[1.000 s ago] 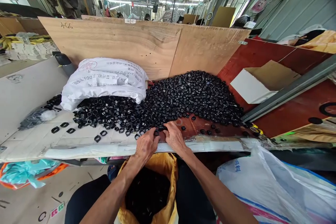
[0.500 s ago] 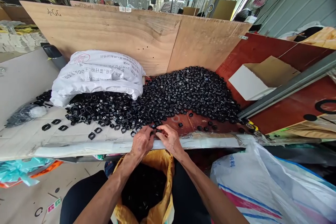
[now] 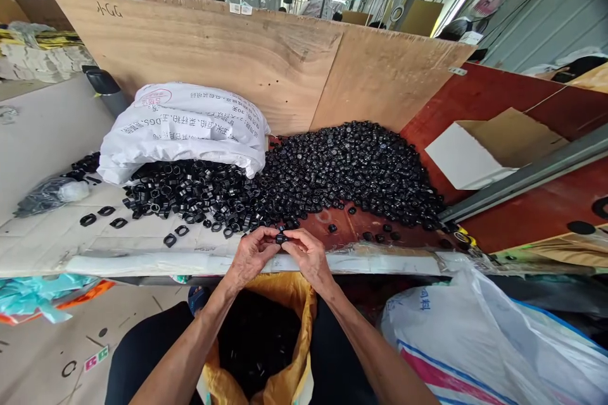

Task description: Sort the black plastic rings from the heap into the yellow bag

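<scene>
My left hand [image 3: 251, 257] and my right hand [image 3: 310, 255] meet at the table's front edge, both pinching a small black part [image 3: 281, 238] between their fingertips. Just behind them lie black rings [image 3: 185, 190] on the left and a large heap of small black round pieces [image 3: 356, 164] on the right. A yellow sack [image 3: 304, 329] with black parts inside stands open below my hands, between my legs.
A stuffed white sack [image 3: 185, 130] rests on the rings. Behind rises a plywood board [image 3: 213, 50]. An open carton [image 3: 468, 155] and a metal bar [image 3: 527, 180] are at the right. A large white bag [image 3: 427, 323] sits at the lower right.
My fingertips have come together on the black part, where they were slightly apart before. The view has shifted a little, so the carton and board appear further right.
</scene>
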`<action>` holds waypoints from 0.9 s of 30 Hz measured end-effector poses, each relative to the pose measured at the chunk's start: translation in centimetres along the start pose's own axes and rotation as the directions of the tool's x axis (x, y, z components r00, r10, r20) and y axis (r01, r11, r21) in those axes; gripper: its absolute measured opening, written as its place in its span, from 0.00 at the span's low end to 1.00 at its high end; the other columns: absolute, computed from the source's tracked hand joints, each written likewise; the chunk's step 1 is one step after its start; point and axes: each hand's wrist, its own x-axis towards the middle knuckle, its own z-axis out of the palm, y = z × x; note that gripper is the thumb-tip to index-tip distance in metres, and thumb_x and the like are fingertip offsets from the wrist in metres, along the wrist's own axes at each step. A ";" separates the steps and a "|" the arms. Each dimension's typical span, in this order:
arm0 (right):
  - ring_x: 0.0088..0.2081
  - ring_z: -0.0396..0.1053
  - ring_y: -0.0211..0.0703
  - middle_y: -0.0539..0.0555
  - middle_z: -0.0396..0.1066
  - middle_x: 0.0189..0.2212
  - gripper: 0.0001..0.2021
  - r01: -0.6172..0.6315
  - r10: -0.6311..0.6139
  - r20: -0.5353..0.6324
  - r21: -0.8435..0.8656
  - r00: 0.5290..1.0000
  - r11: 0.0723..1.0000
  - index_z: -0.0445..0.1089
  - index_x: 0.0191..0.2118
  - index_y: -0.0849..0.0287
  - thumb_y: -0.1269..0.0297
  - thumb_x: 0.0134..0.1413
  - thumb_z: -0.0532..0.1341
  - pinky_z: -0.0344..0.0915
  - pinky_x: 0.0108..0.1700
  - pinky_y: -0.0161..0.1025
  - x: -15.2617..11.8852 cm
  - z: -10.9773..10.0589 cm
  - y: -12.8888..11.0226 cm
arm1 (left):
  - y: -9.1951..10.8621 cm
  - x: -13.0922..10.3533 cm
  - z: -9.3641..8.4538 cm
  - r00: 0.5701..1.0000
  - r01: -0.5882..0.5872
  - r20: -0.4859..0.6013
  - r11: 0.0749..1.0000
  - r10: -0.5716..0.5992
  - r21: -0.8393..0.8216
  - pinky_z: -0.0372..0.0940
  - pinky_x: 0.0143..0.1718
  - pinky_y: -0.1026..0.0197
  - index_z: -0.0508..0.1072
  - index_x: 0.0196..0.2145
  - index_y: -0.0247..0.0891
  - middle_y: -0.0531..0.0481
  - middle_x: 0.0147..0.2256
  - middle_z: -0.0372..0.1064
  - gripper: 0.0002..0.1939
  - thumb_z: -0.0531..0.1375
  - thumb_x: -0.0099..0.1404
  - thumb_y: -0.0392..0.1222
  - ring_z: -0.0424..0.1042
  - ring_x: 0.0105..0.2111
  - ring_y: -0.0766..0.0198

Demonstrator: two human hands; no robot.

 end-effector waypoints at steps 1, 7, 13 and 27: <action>0.38 0.78 0.45 0.54 0.79 0.40 0.11 -0.012 0.012 -0.006 -0.005 1.000 1.000 0.78 0.47 0.54 0.60 0.60 0.68 0.77 0.42 0.39 -0.1 0.1 0.0 | -0.1 0.0 0.0 1.000 -0.003 0.005 1.000 0.003 0.006 0.74 0.46 0.58 0.77 0.44 0.37 0.46 0.41 0.80 0.14 0.69 0.62 0.43 0.80 0.41 0.59; 0.31 0.77 0.42 0.54 0.78 0.38 0.10 0.045 -0.043 0.020 -0.116 0.999 0.992 0.75 0.47 0.55 0.57 0.67 0.61 0.76 0.36 0.38 -0.5 0.3 -0.6 | -0.5 -0.2 0.2 0.998 -0.056 0.020 0.992 0.054 0.117 0.74 0.44 0.59 0.76 0.45 0.37 0.47 0.39 0.79 0.13 0.67 0.64 0.43 0.79 0.39 0.60; 0.35 0.76 0.44 0.54 0.78 0.38 0.09 0.144 -0.122 0.106 -0.225 0.987 0.964 0.76 0.46 0.55 0.60 0.68 0.59 0.72 0.38 0.38 -0.4 -0.6 -1.2 | 0.0 -0.5 0.3 0.993 -0.118 0.027 0.961 0.114 0.252 0.73 0.44 0.60 0.77 0.45 0.38 0.49 0.40 0.79 0.10 0.64 0.67 0.41 0.78 0.38 0.63; 0.27 0.71 0.40 0.51 0.74 0.27 0.13 0.054 -0.066 -0.039 -0.247 0.997 0.967 0.73 0.35 0.56 0.56 0.70 0.57 0.68 0.33 0.35 0.0 0.2 -1.1 | 0.1 -0.6 0.2 0.991 -0.123 0.076 0.952 0.106 0.281 0.73 0.47 0.59 0.78 0.47 0.40 0.49 0.43 0.79 0.11 0.63 0.66 0.37 0.78 0.40 0.62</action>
